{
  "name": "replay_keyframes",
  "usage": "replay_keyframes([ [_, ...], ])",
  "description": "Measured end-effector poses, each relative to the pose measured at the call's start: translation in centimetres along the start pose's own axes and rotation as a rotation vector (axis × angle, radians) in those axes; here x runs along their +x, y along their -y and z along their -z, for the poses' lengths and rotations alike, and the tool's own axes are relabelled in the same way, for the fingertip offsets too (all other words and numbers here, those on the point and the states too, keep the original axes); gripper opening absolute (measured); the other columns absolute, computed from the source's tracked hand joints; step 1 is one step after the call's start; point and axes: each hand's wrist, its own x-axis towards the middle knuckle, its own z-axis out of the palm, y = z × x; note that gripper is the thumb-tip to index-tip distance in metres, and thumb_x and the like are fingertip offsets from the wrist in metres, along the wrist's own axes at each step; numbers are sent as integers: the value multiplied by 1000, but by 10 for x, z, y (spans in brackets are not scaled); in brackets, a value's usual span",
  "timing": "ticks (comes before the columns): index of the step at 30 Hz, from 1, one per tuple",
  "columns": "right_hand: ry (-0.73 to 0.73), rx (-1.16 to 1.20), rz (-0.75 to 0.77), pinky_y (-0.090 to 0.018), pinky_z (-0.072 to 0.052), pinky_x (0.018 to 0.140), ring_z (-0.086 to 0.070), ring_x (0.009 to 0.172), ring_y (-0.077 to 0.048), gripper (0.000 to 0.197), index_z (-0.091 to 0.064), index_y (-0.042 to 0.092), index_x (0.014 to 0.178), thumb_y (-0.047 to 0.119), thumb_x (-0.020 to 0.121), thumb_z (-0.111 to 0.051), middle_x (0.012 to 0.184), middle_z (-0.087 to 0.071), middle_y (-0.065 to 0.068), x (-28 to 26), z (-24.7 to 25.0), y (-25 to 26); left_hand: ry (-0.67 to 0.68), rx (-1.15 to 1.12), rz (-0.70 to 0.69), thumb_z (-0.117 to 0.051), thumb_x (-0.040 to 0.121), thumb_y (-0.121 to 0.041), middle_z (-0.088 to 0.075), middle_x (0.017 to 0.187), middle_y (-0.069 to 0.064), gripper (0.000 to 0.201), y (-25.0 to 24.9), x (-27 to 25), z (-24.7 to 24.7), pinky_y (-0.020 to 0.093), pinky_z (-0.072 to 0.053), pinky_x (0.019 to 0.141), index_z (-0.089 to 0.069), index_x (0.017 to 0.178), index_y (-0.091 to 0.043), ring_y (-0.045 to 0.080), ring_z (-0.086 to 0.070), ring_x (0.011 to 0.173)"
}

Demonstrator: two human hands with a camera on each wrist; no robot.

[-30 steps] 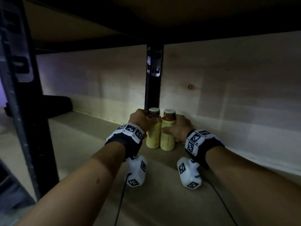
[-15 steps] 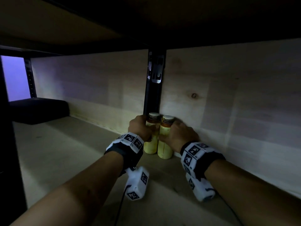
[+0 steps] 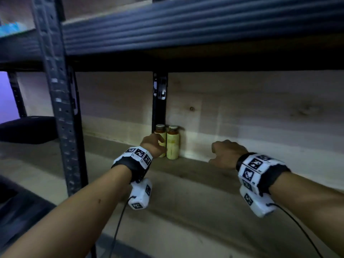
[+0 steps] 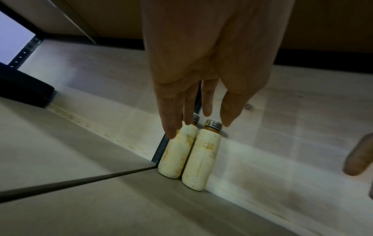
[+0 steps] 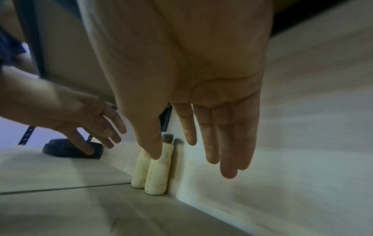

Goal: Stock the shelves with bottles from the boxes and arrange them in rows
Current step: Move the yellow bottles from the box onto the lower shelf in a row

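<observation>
Two pale yellow bottles with metal caps stand side by side against the wooden back wall of the shelf, the left bottle [image 3: 162,138] [image 4: 177,153] [image 5: 141,169] touching the right bottle [image 3: 173,144] [image 4: 201,159] [image 5: 159,174]. My left hand [image 3: 154,146] [image 4: 193,115] hovers just in front of the left bottle with straight fingers and holds nothing. To the right of the bottles, my right hand [image 3: 225,155] [image 5: 201,140] is empty, its fingers straight and spread in the right wrist view.
A black upright post [image 3: 159,101] rises behind the bottles. A dark bulky object [image 3: 28,129] lies at the shelf's far left. A front post [image 3: 61,101] stands at left, and the upper shelf beam [image 3: 186,30] hangs overhead. The shelf board [image 3: 186,211] spreads below my wrists.
Both hands have let go of the bottles and drawn back. The right hand has moved well to the right. The bottles stand at the back wall.
</observation>
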Motion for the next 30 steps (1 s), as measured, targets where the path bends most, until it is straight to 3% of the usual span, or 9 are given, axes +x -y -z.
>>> replay_keyframes([
  [5, 10, 111, -137, -35, -51, 81, -57, 93, -23, 36, -54, 21, 114, 47, 89, -58, 112, -57, -4, -104, -5, -37, 156, 75, -247, -69, 84, -21, -66, 115, 9, 28, -68, -44, -2, 22, -46, 84, -67, 110, -14, 24, -62, 105],
  [10, 36, 266, -308, -37, -53, 85, -60, 94, -24, 36, -61, 18, 110, 43, 86, -66, 110, -63, -6, -195, -9, -63, 255, 95, -484, -70, 84, -27, -62, 119, 5, 24, -149, -103, -26, 26, -47, 92, -69, 106, -20, 22, -60, 108],
  [12, 26, 311, -333, -35, -52, 84, -61, 95, -24, 36, -62, 16, 111, 42, 86, -68, 109, -65, -5, -226, -8, -71, 299, 55, -548, -70, 84, -25, -66, 113, 8, 21, -172, -133, -42, 27, -50, 86, -69, 104, -17, 23, -63, 101],
  [15, -35, 367, -332, -27, -48, 67, -63, 79, -19, 26, -65, 13, 108, 28, 87, -68, 97, -69, -4, -269, -15, -79, 472, -73, -580, -64, 87, -15, -73, 91, 16, 11, -188, -189, -65, 32, -60, 66, -69, 92, -7, 25, -72, 75],
  [18, 21, 452, -333, -32, -57, 54, -71, 64, -25, 15, -63, 8, 101, 6, 89, -57, 82, -72, -13, -315, -32, -85, 729, -125, -629, -62, 92, -16, -69, 67, 14, 20, -185, -253, -87, 30, -57, 49, -62, 78, -1, 22, -67, 52],
  [20, 113, 510, -322, -33, -57, 50, -72, 60, -27, 15, -60, 6, 99, 2, 90, -50, 80, -71, -14, -346, -50, -87, 883, -140, -645, -62, 93, -18, -67, 61, 10, 22, -176, -293, -100, 26, -54, 45, -59, 77, -3, 20, -65, 47],
  [25, 394, 542, -244, -29, -58, 53, -73, 66, -19, 11, -61, 11, 101, 10, 96, -51, 85, -72, -8, -402, -118, -78, 1119, -149, -586, -65, 91, -25, -70, 77, 14, 27, -128, -367, -158, 30, -58, 56, -63, 95, 2, 23, -70, 66],
  [30, 586, 491, -221, -32, -57, 61, -70, 74, -22, 16, -66, 15, 103, 17, 90, -57, 91, -72, -7, -431, -221, -64, 1217, 67, -409, -66, 89, -28, -72, 83, 6, 20, -69, -412, -253, 28, -55, 62, -69, 100, -11, 22, -69, 77],
])
